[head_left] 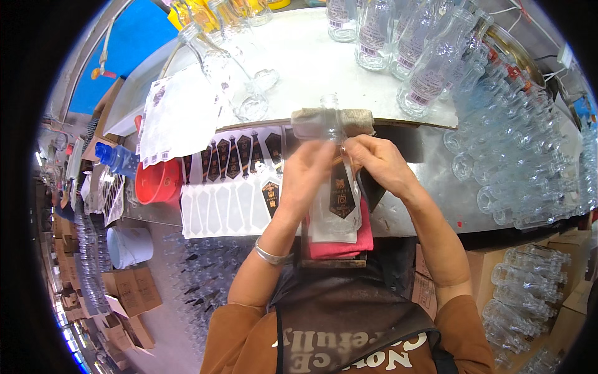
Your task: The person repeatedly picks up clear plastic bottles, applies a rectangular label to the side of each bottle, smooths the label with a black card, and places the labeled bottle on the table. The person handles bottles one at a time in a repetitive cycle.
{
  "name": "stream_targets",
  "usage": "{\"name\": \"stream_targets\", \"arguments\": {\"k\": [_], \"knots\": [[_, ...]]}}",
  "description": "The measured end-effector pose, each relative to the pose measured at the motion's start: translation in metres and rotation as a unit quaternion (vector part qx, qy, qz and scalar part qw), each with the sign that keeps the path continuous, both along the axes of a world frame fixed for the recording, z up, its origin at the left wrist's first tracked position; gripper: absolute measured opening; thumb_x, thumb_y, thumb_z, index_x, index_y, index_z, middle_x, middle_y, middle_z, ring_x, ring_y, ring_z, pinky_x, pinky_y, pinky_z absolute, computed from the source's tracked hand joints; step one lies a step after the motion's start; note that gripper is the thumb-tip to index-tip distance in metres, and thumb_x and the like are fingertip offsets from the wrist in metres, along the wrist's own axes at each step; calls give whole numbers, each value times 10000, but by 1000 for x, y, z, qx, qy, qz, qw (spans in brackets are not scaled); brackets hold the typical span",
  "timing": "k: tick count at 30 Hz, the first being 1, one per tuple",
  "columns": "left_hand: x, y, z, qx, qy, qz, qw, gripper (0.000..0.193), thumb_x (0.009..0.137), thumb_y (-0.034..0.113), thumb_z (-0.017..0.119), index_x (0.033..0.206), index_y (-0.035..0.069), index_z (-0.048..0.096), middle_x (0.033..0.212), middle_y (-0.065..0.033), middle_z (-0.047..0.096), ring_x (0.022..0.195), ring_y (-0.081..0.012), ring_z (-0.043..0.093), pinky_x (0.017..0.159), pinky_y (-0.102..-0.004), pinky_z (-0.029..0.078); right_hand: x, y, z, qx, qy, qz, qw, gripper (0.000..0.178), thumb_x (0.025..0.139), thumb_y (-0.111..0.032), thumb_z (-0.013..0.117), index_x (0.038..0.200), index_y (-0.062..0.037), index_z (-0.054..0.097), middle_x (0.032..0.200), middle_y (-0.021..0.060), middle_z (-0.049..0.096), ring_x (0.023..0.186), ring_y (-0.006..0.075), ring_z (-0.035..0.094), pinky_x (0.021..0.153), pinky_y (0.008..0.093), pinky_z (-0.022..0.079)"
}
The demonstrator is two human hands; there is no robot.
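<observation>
The clear bottle (327,227) lies at the grey desk's (405,218) near edge, above a pink cloth (364,243), its neck by the padded roll (359,118) at the white desk's (311,62) near edge; the dark label (341,196) runs along its upper face; the right hand (379,163) bends its fingertips at the label's upper end, though whether they pinch paper or glass I cannot tell; the left hand (311,163) is blurred at the neck, its grip unclear; uneven pressure from the two could crease or skew the label; the round glass could roll if neither steadies it.
</observation>
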State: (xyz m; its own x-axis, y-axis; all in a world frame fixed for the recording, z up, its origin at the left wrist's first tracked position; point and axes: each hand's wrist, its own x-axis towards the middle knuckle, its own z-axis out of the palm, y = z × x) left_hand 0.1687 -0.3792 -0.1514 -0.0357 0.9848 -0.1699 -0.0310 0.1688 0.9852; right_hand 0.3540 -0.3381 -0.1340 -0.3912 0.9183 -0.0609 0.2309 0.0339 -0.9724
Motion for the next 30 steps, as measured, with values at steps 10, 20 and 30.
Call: {"name": "stream_targets", "arguments": {"k": [10,20,30], "knots": [[-21,-80,17,169,229,-117,952,1234,681,229,925,1618,33,147,1553,-197,430,1277,-302,556,1013,-399,488,-2,-5,57,352,-83,-17,932,264,848,13,634,1110,-5,668,1002,138,657,908,247,667,812,337,520],[-15,-92,3,232,266,-85,932,1263,660,147,942,1614,10,124,1521,-212,463,1158,-280,608,895,-373,526,-13,-22,62,473,-144,86,865,270,748,40,702,1003,-45,678,937,103,667,881,284,627,782,377,524],[-17,-92,1,218,220,-81,947,1214,673,155,938,1601,27,167,1501,-201,488,1197,-291,605,912,-383,543,-7,-15,52,447,-88,-16,890,233,793,37,687,1016,-31,704,987,134,713,882,282,665,794,374,530]]}}
